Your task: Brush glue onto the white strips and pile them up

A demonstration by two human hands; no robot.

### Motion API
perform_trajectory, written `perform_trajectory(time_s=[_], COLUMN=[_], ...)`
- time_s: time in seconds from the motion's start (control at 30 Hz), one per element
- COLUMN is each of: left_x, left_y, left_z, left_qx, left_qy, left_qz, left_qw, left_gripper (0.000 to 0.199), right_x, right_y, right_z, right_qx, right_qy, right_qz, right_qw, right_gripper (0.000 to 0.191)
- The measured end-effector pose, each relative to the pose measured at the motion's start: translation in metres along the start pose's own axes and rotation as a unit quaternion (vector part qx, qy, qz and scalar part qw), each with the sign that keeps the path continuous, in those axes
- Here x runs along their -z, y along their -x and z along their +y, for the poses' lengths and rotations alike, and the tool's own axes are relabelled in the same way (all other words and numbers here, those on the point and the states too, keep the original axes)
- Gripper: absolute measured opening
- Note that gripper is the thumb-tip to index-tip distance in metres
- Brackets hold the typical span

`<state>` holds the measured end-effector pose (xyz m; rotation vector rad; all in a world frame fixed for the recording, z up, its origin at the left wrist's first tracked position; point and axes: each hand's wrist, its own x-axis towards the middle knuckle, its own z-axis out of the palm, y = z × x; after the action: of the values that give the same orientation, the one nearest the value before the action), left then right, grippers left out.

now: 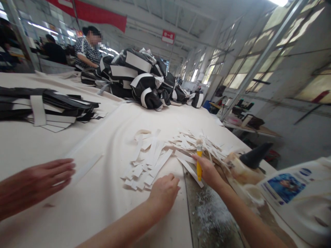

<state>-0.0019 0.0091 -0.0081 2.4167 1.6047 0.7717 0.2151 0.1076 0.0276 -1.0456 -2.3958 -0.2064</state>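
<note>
My right hand (209,172) grips a yellow-handled brush (199,163), its pale bristles pointing up and away from me. The fingers are closed around the handle, beside a loose white strip (190,168). Left of it, my left hand (165,193) is curled with the fingertips together, low over the pale fabric; whatever it may hold is hidden. Just beyond my left hand lies a fanned pile of white strips (148,162). More narrow strips (191,140) are heaped behind the brush. Under my right forearm is a board (214,210) smeared with white residue.
A co-worker's hand (38,182) reaches in from the left, near a single strip (88,168). Black-and-white bundles (144,79) are piled at the back, with flat black pieces (43,105) at left. A white jug (297,196) stands at right; a person (86,50) works behind.
</note>
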Motion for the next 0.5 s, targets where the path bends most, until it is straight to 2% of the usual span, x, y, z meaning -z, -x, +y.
perform_trajectory(time_s=[0.1,0.2,0.3,0.5], left_x=[0.004,0.003,-0.004,-0.019], left_y=[-0.003,-0.002,0.002,0.016], left_z=[-0.003,-0.004,0.001,0.019], left_qx=[0.014,-0.005,-0.044,-0.106], left_qy=[0.006,0.024,0.063,0.101], left_qz=[0.041,0.064,0.012,-0.099], left_qw=[0.999,0.998,0.997,0.984], left_gripper=[0.024,0.031,0.023,0.01], right_x=[0.016,0.033,0.045,0.054], right_y=[0.021,0.048,0.076,0.115], right_z=[-0.013,-0.027,-0.038,-0.044], right_qx=[0.032,0.053,0.062,0.01], right_qy=[-0.005,-0.011,-0.015,-0.03], right_qz=[-0.034,-0.069,-0.094,-0.121], right_qw=[0.999,0.996,0.993,0.992], right_gripper=[0.037,0.039,0.04,0.042])
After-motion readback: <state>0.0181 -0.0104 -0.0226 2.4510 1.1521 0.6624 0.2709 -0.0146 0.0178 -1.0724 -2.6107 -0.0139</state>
